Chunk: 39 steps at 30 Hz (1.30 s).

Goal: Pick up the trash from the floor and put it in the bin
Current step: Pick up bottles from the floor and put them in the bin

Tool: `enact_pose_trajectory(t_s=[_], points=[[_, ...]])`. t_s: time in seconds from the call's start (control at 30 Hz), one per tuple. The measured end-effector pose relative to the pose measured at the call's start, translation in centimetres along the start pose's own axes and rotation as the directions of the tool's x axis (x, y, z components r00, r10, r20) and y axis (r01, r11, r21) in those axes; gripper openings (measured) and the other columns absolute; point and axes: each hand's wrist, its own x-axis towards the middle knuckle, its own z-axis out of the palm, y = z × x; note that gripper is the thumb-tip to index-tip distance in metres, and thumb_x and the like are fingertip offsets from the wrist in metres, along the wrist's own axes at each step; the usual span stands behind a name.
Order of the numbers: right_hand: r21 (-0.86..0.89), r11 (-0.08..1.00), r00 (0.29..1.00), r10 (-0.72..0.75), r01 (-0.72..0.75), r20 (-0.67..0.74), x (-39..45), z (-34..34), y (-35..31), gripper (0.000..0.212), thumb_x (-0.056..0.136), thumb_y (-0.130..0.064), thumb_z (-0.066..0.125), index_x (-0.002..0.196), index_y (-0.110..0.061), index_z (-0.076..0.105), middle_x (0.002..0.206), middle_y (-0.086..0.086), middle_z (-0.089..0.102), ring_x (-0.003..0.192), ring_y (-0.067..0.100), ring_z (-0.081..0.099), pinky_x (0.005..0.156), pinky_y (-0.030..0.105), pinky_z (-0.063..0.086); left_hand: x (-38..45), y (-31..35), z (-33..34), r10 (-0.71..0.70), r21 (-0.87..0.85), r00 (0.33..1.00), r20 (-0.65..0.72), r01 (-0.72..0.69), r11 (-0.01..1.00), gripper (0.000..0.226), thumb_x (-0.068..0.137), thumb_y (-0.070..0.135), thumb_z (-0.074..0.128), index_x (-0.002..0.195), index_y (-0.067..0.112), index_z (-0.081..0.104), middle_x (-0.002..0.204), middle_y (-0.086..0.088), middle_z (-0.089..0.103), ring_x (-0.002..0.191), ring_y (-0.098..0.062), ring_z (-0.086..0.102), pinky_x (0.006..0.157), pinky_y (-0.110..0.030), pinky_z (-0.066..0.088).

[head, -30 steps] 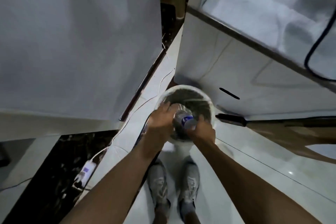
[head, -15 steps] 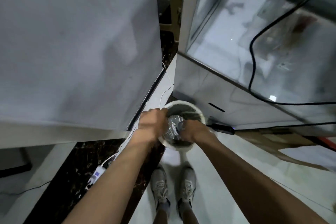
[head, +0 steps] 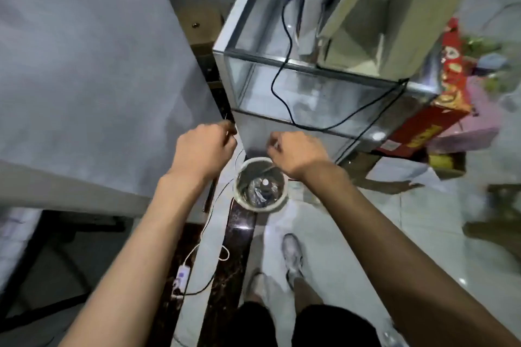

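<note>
A small round white bin (head: 279, 205) stands on the floor between a white bed and a glass tank. Inside it lies a crushed clear plastic bottle (head: 260, 190) with its cap up. My left hand (head: 203, 146) hovers above and left of the bin, fingers loosely curled, holding nothing. My right hand (head: 293, 151) hangs over the bin's far right rim, fingers also loosely curled and empty. Neither hand touches the bin or the bottle.
A white mattress (head: 84, 79) fills the left. The glass tank (head: 310, 87) with a black cable (head: 282, 65) stands behind the bin, a red box (head: 439, 121) to its right. A white power strip and cords (head: 181, 279) lie on the floor left of my shoes (head: 291, 258).
Both hands let go of the bottle, which now lies in the bin, and rose up and apart. The view lifted away from the bin.
</note>
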Motion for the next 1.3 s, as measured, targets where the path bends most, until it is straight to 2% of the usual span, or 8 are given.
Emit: enact_pose_trajectory(t_s=[0.17, 0.3, 0.53, 0.67, 0.8, 0.97, 1.17, 1.3], points=[[0.096, 0.971, 0.958, 0.232, -0.218, -0.168, -11.4, -2.2, 1.3, 0.027, 0.094, -0.031, 0.047, 0.111, -0.02, 0.064, 0.11, 0.01, 0.069, 0.105, 0.031, 0.062, 0.077, 0.033, 0.043, -5.5, 4.3, -3.5, 0.21, -0.013, 0.977, -0.022, -0.21, 0.978, 0.03, 0.094, 0.029, 0.045, 0.119, 0.03, 0.061, 0.115, 0.001, 0.068, 0.108, -0.028, 0.06, 0.075, -0.034, 0.044], [0.219, 0.886, 0.849, 0.457, -0.409, -0.266, -21.4, -0.2, 2.7, 0.024, 0.094, -0.029, 0.046, 0.108, -0.02, 0.064, 0.106, 0.005, 0.069, 0.102, 0.03, 0.063, 0.07, 0.032, 0.04, -10.5, 9.7, -3.3, 0.425, 0.002, 0.905, 0.013, -0.425, 0.905, 0.036, 0.093, 0.029, 0.045, 0.127, 0.031, 0.056, 0.12, 0.002, 0.066, 0.112, -0.028, 0.058, 0.079, -0.037, 0.045], [0.415, 0.607, 0.548, 0.793, -0.678, -0.265, -39.8, 4.6, 5.8, 0.032, 0.094, -0.029, 0.047, 0.119, -0.018, 0.062, 0.117, 0.008, 0.065, 0.108, 0.03, 0.061, 0.084, 0.035, 0.048, -21.1, 21.3, 0.2, 0.758, 0.029, 0.614, 0.22, -0.781, 0.624, 0.031, 0.097, 0.03, 0.043, 0.125, 0.024, 0.055, 0.12, -0.004, 0.064, 0.106, -0.029, 0.061, 0.073, -0.034, 0.047], [0.518, 0.375, 0.369, 0.922, -0.768, -0.12, -50.6, 7.8, 7.6, 0.035, 0.093, -0.029, 0.046, 0.123, -0.018, 0.061, 0.124, 0.008, 0.062, 0.112, 0.029, 0.059, 0.084, 0.031, 0.043, -29.0, 28.7, 1.9, 0.853, 0.051, 0.409, 0.323, -0.908, 0.416, 0.029, 0.097, 0.034, 0.043, 0.12, 0.023, 0.057, 0.115, -0.004, 0.066, 0.1, -0.027, 0.062, 0.075, -0.033, 0.049], [0.589, 0.191, 0.191, 0.98, -0.785, -0.062, -61.0, 11.7, 7.4, 0.032, 0.092, -0.028, 0.047, 0.116, -0.017, 0.064, 0.119, 0.009, 0.064, 0.108, 0.031, 0.06, 0.08, 0.031, 0.043, -39.1, 34.3, 3.6, 0.911, -0.006, 0.257, 0.323, -0.962, 0.274, 0.034, 0.098, 0.034, 0.042, 0.127, 0.026, 0.057, 0.125, -0.001, 0.063, 0.113, -0.025, 0.058, 0.081, -0.031, 0.043], [0.648, -0.004, 0.035, 0.998, -0.762, 0.048, -72.3, 17.9, 5.4, 0.027, 0.09, -0.026, 0.05, 0.107, -0.016, 0.069, 0.109, 0.007, 0.069, 0.102, 0.028, 0.064, 0.072, 0.028, 0.039, -51.5, 37.8, 7.7, 0.891, -0.033, 0.075, 0.449, -0.994, 0.101, 0.035, 0.097, 0.036, 0.042, 0.129, 0.033, 0.055, 0.13, 0.004, 0.061, 0.119, -0.022, 0.055, 0.09, -0.033, 0.043], [0.661, -0.146, -0.083, 0.989, -0.736, 0.126, -82.0, 23.9, 3.9, 0.031, 0.094, -0.024, 0.046, 0.119, -0.017, 0.063, 0.116, 0.005, 0.065, 0.107, 0.025, 0.061, 0.075, 0.029, 0.037, -63.0, 39.7, 11.3, 0.867, -0.055, -0.081, 0.492, -0.997, -0.062, 0.039, 0.098, 0.036, 0.042, 0.136, 0.031, 0.05, 0.132, 0.001, 0.059, 0.12, -0.022, 0.055, 0.092, -0.033, 0.045], [0.676, -0.211, -0.121, 0.977, -0.706, 0.178, -85.7, 26.0, 4.6, 0.029, 0.093, -0.025, 0.045, 0.116, -0.017, 0.062, 0.113, 0.004, 0.065, 0.102, 0.025, 0.062, 0.073, 0.029, 0.039, -66.9, 41.3, 12.7, 0.855, -0.079, -0.119, 0.504, -0.993, -0.091, 0.04, 0.099, 0.034, 0.042, 0.138, 0.032, 0.048, 0.141, 0.001, 0.053, 0.122, -0.022, 0.054, 0.092, -0.032, 0.043]])
